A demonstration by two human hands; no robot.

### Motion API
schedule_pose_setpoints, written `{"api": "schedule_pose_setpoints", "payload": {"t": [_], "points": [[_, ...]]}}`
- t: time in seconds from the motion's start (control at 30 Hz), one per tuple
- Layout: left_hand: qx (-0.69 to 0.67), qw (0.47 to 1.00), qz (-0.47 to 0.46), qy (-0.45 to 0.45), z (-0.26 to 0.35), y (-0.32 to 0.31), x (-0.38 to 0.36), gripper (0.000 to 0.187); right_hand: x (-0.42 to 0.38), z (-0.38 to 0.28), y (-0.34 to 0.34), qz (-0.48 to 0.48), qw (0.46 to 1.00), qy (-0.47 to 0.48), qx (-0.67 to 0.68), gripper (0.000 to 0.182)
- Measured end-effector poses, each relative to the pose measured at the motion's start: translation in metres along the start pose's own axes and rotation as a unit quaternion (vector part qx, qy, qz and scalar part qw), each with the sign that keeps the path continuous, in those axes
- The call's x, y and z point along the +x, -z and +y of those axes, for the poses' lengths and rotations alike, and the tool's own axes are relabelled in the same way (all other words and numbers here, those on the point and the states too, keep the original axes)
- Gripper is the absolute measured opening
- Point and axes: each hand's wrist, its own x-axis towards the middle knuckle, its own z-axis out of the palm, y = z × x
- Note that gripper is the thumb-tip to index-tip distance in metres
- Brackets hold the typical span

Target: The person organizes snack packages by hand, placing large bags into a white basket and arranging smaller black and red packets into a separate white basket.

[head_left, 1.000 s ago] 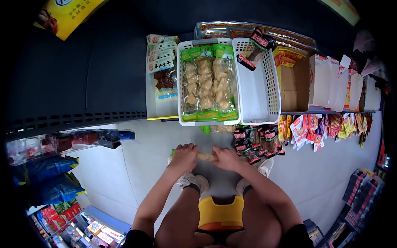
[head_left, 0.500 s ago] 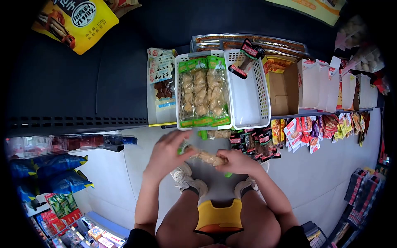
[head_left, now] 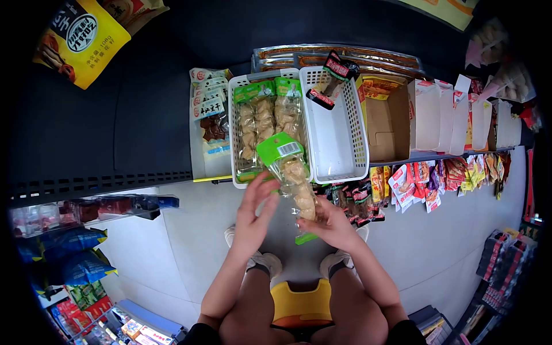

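Note:
A clear snack packet [head_left: 298, 184] with round tan pieces and green ends is tilted in front of the shelf, its barcode end overlapping the left white basket [head_left: 234, 150]. My right hand [head_left: 330, 224] grips the packet's lower part, thumb across the front. Just left of the packet, my left hand [head_left: 257, 213] has its fingers apart, the tips close to the plastic edge. Similar green-topped packets [head_left: 264, 118] stand in rows inside that basket. Beside it, the right white basket [head_left: 336, 141] has one black-and-red packet [head_left: 334, 80] leaning at its back.
White-topped packets [head_left: 210, 109] fill a bin at the left. To the right stand an open brown carton [head_left: 388, 123] and several white boxes [head_left: 428, 115]. Small packets [head_left: 417, 184] lie below the shelf edge. A yellow stool [head_left: 302, 302] is between my legs.
The packet has risen from below the shelf edge toward the left basket and turned more upright, showing its barcode. My left hand has moved off its end and spread its fingers.

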Motion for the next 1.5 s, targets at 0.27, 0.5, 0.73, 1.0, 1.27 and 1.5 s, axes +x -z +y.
{"api": "schedule_pose_setpoints", "payload": {"t": [0.27, 0.5, 0.73, 1.0, 1.27, 1.5], "points": [[0.076, 0.990, -0.108, 0.040, -0.015, -0.018, -0.006, 0.041, 0.001, 0.005, -0.008, -0.004, 0.993, 0.018, 0.114, 0.033], [-0.029, 0.994, -0.088, 0.061, -0.022, -0.019, -0.008, 0.034, 0.004, 0.004, -0.020, 0.004, 0.995, 0.026, 0.091, 0.032], [-0.024, 0.999, -0.017, 0.019, -0.014, -0.019, -0.005, 0.046, 0.001, -0.020, -0.030, 0.137, 0.971, 0.103, -0.166, 0.035], [-0.054, 0.999, 0.002, -0.008, -0.001, -0.024, -0.012, 0.053, 0.009, -0.027, -0.037, 0.172, 0.852, 0.256, -0.424, 0.052], [-0.172, 0.980, 0.017, 0.097, -0.006, -0.009, -0.011, 0.042, 0.005, -0.035, -0.043, 0.088, 0.896, 0.216, -0.377, 0.056], [-0.150, 0.984, 0.068, 0.071, -0.014, 0.001, -0.006, 0.037, 0.027, -0.019, -0.049, 0.146, 0.976, 0.160, 0.010, 0.038]]}}
